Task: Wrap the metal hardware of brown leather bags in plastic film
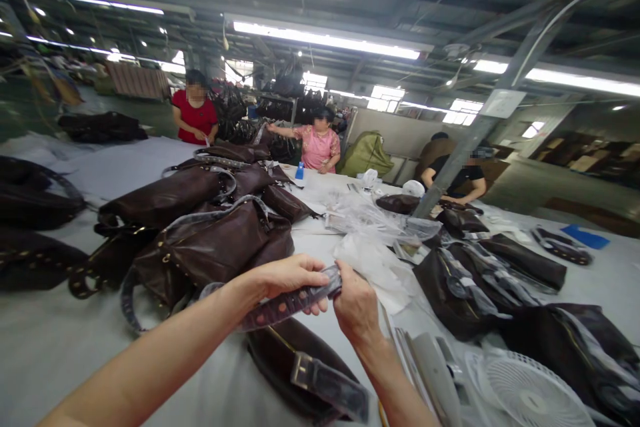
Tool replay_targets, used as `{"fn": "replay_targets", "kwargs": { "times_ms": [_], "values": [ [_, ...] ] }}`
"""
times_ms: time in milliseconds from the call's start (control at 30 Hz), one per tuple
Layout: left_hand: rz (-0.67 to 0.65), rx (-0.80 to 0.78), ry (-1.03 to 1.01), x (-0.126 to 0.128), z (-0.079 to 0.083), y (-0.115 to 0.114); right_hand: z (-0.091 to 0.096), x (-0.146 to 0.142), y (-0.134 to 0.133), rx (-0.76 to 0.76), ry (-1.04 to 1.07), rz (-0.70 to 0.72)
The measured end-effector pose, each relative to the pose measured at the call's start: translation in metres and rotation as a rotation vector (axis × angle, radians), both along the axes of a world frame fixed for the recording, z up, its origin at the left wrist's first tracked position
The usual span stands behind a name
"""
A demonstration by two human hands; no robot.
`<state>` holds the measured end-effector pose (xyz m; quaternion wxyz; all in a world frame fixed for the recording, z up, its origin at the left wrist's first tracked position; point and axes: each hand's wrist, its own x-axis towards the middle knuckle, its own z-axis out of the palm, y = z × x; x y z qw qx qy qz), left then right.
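Observation:
A dark brown bag strap (280, 307) with round metal studs, covered in clear plastic film, runs between my hands. My left hand (295, 277) is closed on it from the left, thumb on top and fingers under it. My right hand (356, 300) grips the strap's end, fingers curled round it. Below them lies a dark brown leather bag (280, 353) with a zip. From its front hangs a buckled strap end (330, 377), also in plastic film.
Several brown leather bags (215, 247) are heaped at the left; more film-wrapped bags (450, 287) lie at the right. A white fan (530, 387) stands front right. Plastic sheets (370, 220) cover the table's middle. A slanting metal post (480, 127) rises at right; co-workers (320, 147) stand beyond the table.

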<state>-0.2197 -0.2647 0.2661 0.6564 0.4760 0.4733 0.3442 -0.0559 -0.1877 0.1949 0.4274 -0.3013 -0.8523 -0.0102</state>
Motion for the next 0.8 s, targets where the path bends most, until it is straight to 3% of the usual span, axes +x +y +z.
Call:
{"fn": "replay_targets", "kwargs": {
  "times_ms": [167, 267, 333, 367, 500, 567, 667, 800],
  "values": [
    [-0.018, 0.071, -0.162, -0.003, -0.016, -0.003, 0.01, -0.025, -0.01, -0.578, 0.319, 0.027],
    [0.006, 0.106, -0.107, -0.007, -0.022, 0.001, 0.005, -0.041, -0.01, -0.821, 0.513, 0.104],
    [0.043, 0.108, 0.002, -0.012, -0.021, 0.003, 0.0, -0.046, -0.006, -0.82, 0.499, 0.157],
    [0.055, 0.089, 0.062, -0.014, -0.019, 0.004, -0.001, -0.047, -0.003, -0.725, 0.437, 0.171],
    [-0.006, 0.017, 0.227, -0.022, -0.007, 0.008, 0.004, -0.04, 0.012, -0.071, -0.015, 0.262],
    [-0.05, 0.041, 0.181, -0.024, -0.001, 0.009, 0.01, -0.037, 0.016, 0.049, -0.123, 0.256],
    [-0.101, 0.064, -0.006, -0.029, -0.002, 0.009, 0.016, -0.039, 0.014, -0.118, -0.021, 0.14],
    [-0.172, 0.03, -0.083, -0.043, -0.017, 0.011, 0.009, -0.053, 0.005, -0.67, 0.34, 0.124]
  ]
}}
